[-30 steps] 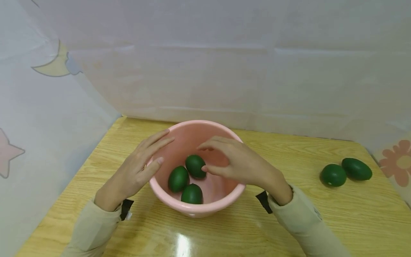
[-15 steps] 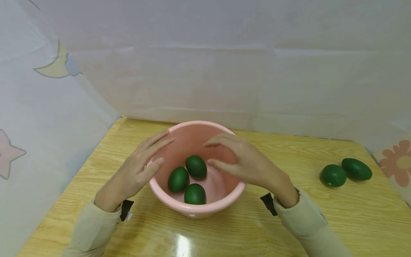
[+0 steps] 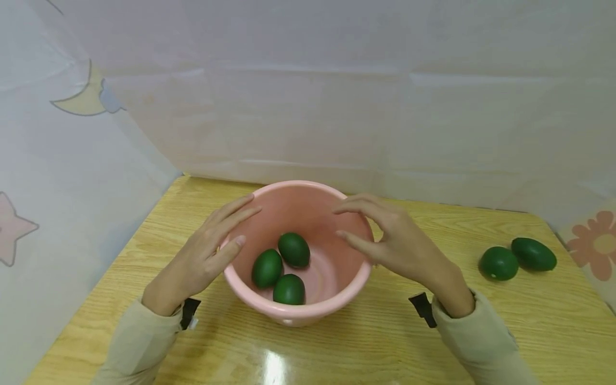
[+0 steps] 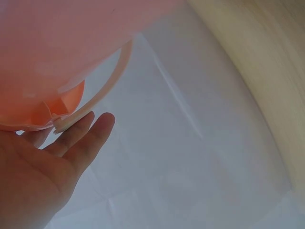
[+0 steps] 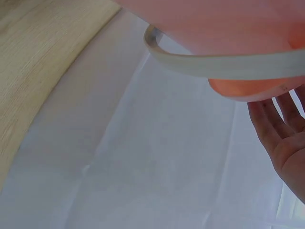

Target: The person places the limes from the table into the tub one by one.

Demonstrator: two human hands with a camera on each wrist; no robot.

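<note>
A pink bucket (image 3: pixel 317 307) with a curved handle (image 4: pixel 107 83) stands on the wooden table. Three smooth, dark green, avocado-like fruits (image 3: pixel 267 269) lie together at its bottom, toward the left. My left hand (image 3: pixel 199 254) rests at the bucket's left rim, fingers loosely extended over the edge. At the opposite rim, my right hand (image 3: pixel 394 240) reaches over with fingers and thumb spread, holding nothing; the fruits lie apart from it. The right wrist view shows the right hand's fingers (image 5: pixel 267 119) close by the rim, with the pale handle band in front.
Two more dark green fruits, one rounder (image 3: pixel 499 263) and one longer (image 3: pixel 534 254), lie side by side on the table (image 3: pixel 433 342) at the right. A pale printed sheet (image 3: pixel 308 107) hangs behind the table and along its sides.
My right hand has moved right and back, from over the fruits to the bucket's right rim. The nearest fruit has shifted slightly in the bucket. My left hand has stayed put.
</note>
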